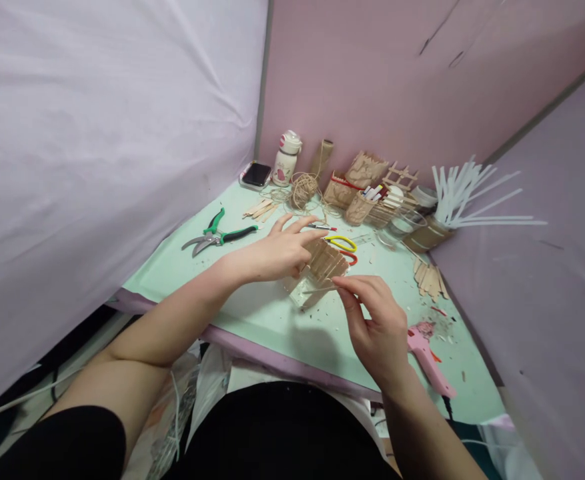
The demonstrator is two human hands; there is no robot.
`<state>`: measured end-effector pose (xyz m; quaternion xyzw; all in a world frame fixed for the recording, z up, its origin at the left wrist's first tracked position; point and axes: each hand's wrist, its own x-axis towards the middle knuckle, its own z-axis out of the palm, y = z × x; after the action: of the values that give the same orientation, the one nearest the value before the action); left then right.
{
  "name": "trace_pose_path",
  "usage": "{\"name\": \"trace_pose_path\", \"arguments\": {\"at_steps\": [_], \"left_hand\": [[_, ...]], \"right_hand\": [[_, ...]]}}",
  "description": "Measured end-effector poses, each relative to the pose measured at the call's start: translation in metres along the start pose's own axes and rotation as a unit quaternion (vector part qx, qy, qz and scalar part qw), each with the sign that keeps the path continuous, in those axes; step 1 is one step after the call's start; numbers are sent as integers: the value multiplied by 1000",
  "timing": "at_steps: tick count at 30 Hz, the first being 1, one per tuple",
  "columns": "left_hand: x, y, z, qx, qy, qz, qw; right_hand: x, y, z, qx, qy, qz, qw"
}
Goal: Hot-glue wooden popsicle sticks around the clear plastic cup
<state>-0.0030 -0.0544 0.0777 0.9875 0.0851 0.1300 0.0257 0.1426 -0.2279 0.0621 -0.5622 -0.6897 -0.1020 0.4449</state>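
My left hand (286,252) reaches over the left side of a small container (329,262) covered with wooden craft sticks, its fingers spread. The thumb side is close to the container; whether it touches is hard to see. The container lies tilted, and its clear bottom part (302,292) faces me. In a pinch of thumb and fingertips, my right hand (375,320) holds a thin stick (321,289), whose tip points at that clear part. Just beyond the container lie yellow-handled scissors (342,243) and a red handle (349,258).
Green-handled pruning shears (215,235) lie left. A pink glue gun (431,360) is right, below loose craft sticks (429,278). Along the back stand a bottle (287,159), twine (303,191), stick-covered holders (359,209) and white glue sticks (467,200). Fabric walls (372,73) enclose the table.
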Motion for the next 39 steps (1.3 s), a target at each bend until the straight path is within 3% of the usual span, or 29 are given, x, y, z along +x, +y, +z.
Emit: {"name": "trace_pose_path", "arguments": {"at_steps": [4, 10, 21, 30, 39], "left_hand": [[12, 14, 4, 12, 25, -1, 1000], [14, 31, 6, -10, 3, -11, 1000], [8, 18, 18, -51, 3, 21, 998], [27, 13, 16, -53, 0, 13, 999], [37, 10, 24, -73, -16, 4, 997]], "right_hand": [[-3, 2, -6, -12, -9, 20, 1000], [-17, 12, -4, -36, -18, 22, 999], [-23, 22, 12, -55, 25, -9, 998], [-20, 29, 9, -78, 61, -5, 995], [-25, 48, 18, -100, 52, 1, 994]]}}
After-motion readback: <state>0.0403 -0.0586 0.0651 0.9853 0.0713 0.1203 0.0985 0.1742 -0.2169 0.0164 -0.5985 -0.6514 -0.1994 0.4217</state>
